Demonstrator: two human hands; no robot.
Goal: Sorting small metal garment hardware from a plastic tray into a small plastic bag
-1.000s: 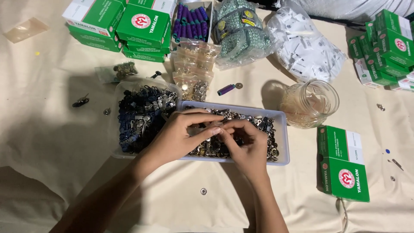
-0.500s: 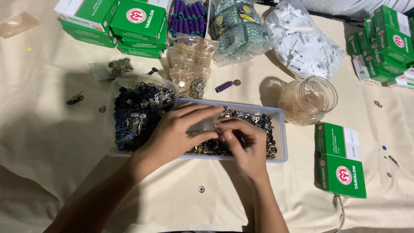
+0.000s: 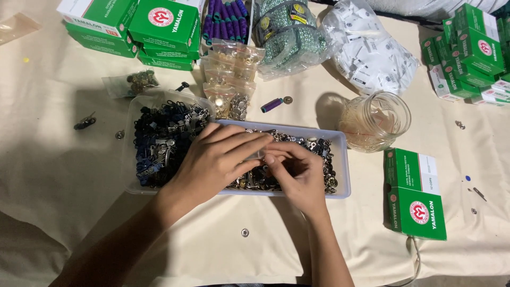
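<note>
Meeting over a shallow pale tray [image 3: 342, 175], the two hands work fingertip to fingertip. The left hand [image 3: 215, 159] lies palm down, fingers long and nearly straight, their tips resting against the right hand [image 3: 297, 175], whose fingers curl inward in a pinch. Something small sits between the fingertips, but whether either hand really holds it cannot be told. Under them the tray is heaped with small metal fasteners [image 3: 319, 151], shiny, silver and dark, knobbly in outline. Touching the tray's left end, a clear plastic tub [image 3: 133, 154] holds a tangle of black and dark blue clips [image 3: 159, 138]. Just beyond the tray lie little clear bags of brass-coloured studs [image 3: 228, 79] and a short purple tube [image 3: 272, 104]. A round glass jar [image 3: 374, 121] stands near the tray's far right corner. A green cardboard box [image 3: 417, 194] lies flat to the right on the creased cream cloth [image 3: 53, 175].
</note>
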